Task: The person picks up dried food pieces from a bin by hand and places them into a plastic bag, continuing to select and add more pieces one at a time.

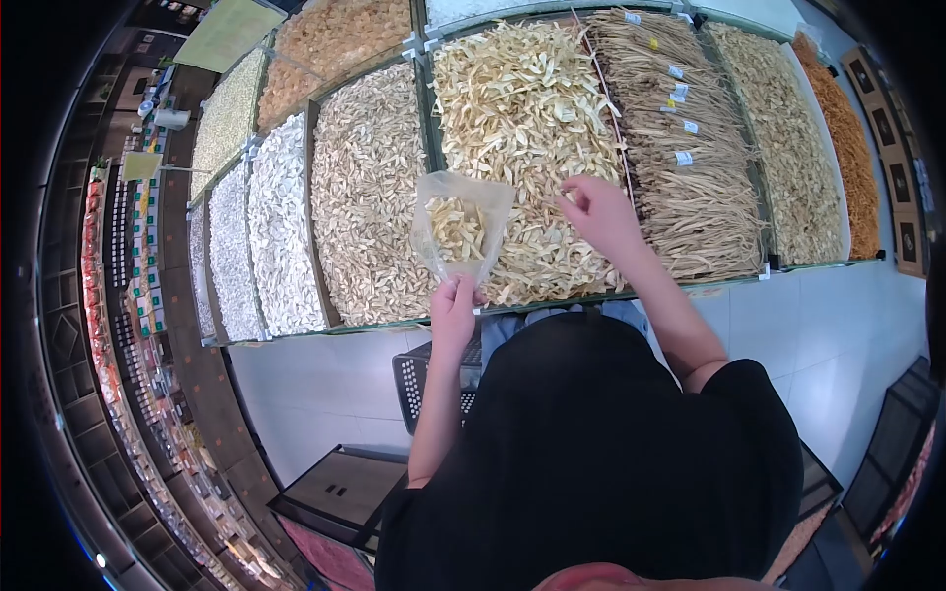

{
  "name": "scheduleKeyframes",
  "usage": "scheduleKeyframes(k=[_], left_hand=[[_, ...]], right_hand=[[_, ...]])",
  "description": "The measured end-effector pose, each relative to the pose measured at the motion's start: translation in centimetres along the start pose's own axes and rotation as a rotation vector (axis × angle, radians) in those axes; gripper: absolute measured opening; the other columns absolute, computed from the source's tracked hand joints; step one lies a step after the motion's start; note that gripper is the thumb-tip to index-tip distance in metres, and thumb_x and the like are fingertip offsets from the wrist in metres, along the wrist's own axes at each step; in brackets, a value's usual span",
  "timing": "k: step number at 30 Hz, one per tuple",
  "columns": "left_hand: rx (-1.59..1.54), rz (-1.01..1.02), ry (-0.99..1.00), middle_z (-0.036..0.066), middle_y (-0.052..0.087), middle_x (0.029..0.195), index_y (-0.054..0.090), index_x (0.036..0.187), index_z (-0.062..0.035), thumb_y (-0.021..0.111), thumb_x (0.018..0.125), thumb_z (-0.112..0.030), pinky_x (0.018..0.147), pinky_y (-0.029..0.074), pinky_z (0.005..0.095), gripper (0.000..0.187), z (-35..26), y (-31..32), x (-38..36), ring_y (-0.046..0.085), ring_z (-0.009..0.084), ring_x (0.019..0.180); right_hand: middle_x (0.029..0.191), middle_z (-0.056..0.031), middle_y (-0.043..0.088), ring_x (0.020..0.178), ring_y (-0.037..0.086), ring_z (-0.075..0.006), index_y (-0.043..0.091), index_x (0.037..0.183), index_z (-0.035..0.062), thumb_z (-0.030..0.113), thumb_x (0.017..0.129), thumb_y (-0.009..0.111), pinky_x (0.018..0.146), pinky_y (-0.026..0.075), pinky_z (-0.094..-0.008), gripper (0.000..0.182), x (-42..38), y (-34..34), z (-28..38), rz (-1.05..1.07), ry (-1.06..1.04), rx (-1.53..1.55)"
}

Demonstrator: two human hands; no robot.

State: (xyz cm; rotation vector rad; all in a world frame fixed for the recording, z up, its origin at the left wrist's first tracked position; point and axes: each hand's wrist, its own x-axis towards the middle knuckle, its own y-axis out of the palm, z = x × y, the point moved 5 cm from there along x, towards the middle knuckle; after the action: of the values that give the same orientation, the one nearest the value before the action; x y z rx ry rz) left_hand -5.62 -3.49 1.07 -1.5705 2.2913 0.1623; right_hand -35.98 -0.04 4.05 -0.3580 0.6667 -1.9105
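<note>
My left hand (455, 307) grips the lower end of a clear plastic bag (426, 236), which stands up over the bins with its wide end away from me. Pale yellow dried slices (458, 225) lie inside the bag. To the right, my right hand (599, 215) hovers above a bin heaped with the same kind of pale dried slices (527, 94). Its fingers are curled toward the thumb; anything between the fingertips is too small to make out.
Left of the slices are bins of smaller beige pieces (370, 148) and white pieces (279, 222). Bundled long dried roots (690, 212) with paper tags lie to the right. Glass dividers separate the bins. A dark perforated crate (412, 384) sits on the floor below.
</note>
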Motion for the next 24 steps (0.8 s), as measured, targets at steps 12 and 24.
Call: scheduleKeyframes(k=[12,24], left_hand=[[0.033,0.007,-0.009,0.002,0.064,0.073,0.064,0.091,-0.0021,0.054,0.108,-0.021,0.067,0.046,0.0252,0.027,-0.4,0.2,0.9,0.06,0.0083,0.069],[0.021,0.02,0.005,0.001,0.06,0.072,0.06,0.085,-0.0038,0.053,0.109,-0.02,0.068,0.047,0.0254,0.029,-0.7,0.6,0.4,0.059,0.0082,0.069]], right_hand=[[0.098,-0.016,0.072,0.099,0.07,-0.0372,0.067,0.103,0.0052,0.026,0.086,0.077,0.083,0.057,-0.0492,0.028,-3.2,0.2,-13.4,0.122,0.242,-0.523],[0.089,-0.016,0.068,0.085,0.069,-0.0377,0.063,0.09,0.0049,0.02,0.089,0.066,0.074,0.056,-0.05,0.015,-2.6,0.8,-13.6,-0.043,0.118,-0.535]])
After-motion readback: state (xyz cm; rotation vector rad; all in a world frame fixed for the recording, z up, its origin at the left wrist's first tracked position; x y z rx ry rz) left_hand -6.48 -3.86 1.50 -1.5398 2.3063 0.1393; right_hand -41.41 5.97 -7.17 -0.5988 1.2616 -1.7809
